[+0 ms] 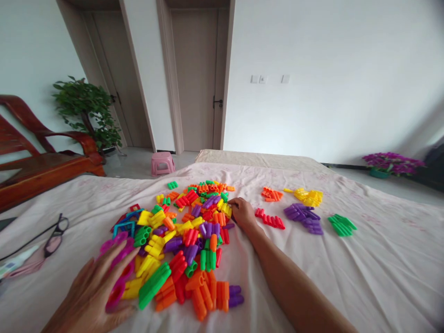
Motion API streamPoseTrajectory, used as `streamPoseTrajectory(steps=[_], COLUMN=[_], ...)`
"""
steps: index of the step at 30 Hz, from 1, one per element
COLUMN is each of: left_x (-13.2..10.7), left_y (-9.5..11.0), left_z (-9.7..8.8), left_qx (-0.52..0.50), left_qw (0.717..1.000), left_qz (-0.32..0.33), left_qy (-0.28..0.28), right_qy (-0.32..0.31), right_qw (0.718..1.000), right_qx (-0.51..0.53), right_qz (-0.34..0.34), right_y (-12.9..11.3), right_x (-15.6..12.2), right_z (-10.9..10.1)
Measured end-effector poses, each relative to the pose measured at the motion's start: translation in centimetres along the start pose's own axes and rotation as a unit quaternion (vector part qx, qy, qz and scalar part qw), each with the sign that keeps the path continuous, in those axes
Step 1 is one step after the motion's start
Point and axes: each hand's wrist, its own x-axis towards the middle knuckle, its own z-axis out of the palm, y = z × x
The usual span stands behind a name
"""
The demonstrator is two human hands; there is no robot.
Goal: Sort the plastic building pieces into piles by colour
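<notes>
A loose pile of bullet-shaped plastic building blocks in red, orange, yellow, green and purple spreads over the cloth. My left hand rests at the pile's near left side, fingers stretched out and apart over magenta ring-shaped pieces. Close to its fingertips lies a long green block. At the pile's right edge is my right hand, its fingers curled beside a yellow block. Whatever lies between those fingers is hidden. Right of this hand are separate groups of red blocks, orange blocks, purple blocks, yellow blocks and green blocks.
A pale flowered cloth covers the surface. Eyeglasses lie at the left, beside a white and pink item. Beyond the edge stand a pink stool, a wooden bench and purple flowers.
</notes>
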Motion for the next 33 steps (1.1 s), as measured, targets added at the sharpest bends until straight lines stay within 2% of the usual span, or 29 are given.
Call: streamPoseTrajectory(steps=[2,5,9,13,17,21,24,26,29,31,33], left_x=[-0.2,1.0,3.7,6.0,8.1,10.5,11.2,10.7,9.1,8.2,7.9], left_y=[1.0,3.1,5.2,5.9,6.3,6.4,6.8,7.8,10.6,12.9,15.0], left_z=[1.0,2.1,2.5,2.6,3.0,3.5,3.6,3.2,1.7,0.3,-1.0], left_qx=[-0.025,-0.064,-0.093,-0.092,-0.079,-0.071,-0.071,-0.079,-0.093,-0.095,-0.092], left_qw=[1.0,0.997,0.996,0.996,0.996,0.997,0.996,0.994,0.987,0.974,0.943], left_qz=[-0.015,-0.027,-0.004,0.02,0.047,0.035,0.022,0.029,0.1,0.199,0.321], left_qy=[0.011,0.036,0.007,-0.014,0.006,0.025,0.05,0.071,0.081,0.046,-0.007], right_qy=[0.003,0.006,0.0,0.003,0.005,0.002,0.007,0.013,0.017,0.017,0.014], right_qw=[1.0,1.0,1.0,1.0,1.0,1.0,1.0,1.0,0.999,0.999,0.999], right_qx=[0.003,0.001,-0.004,0.003,-0.003,0.001,0.008,0.013,0.022,0.026,0.029], right_qz=[-0.005,-0.012,-0.001,-0.007,-0.011,-0.013,-0.022,-0.022,-0.022,-0.024,-0.024], right_y=[-0.1,-0.1,0.0,-0.1,-0.1,0.0,0.1,0.2,0.4,0.6,0.6], right_x=[-0.1,-0.1,0.0,0.0,0.0,0.1,0.1,0.1,0.1,0.2,0.2], right_z=[0.0,0.0,0.1,0.1,0.0,0.0,0.1,0.2,0.3,0.4,0.4])
